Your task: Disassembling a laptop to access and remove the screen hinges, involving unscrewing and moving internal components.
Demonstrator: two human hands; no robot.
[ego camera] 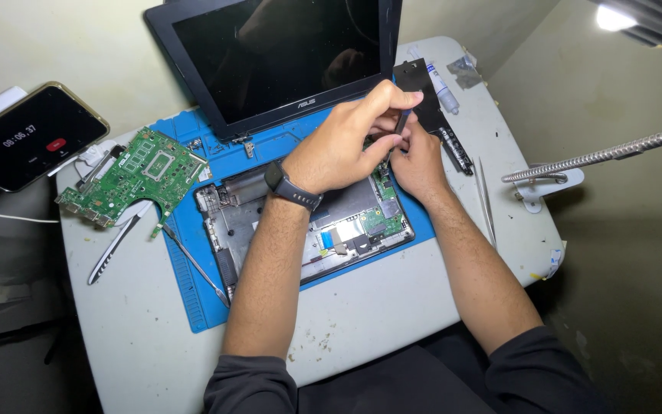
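Observation:
An opened laptop base lies on a blue work mat, its dark screen tilted up behind it. Both hands meet over the base's far right corner. My left hand, with a dark watch on the wrist, pinches the top of a thin dark screwdriver. My right hand is curled around the tool's lower part, close to a small green board inside the base. The tool's tip is hidden by the fingers.
A removed green motherboard lies at the mat's left edge. Beside it rest a black-and-white pry tool and a thin metal spudger. A phone stands far left. Tweezers, a long black part, a white tube and a gooseneck lamp arm sit right.

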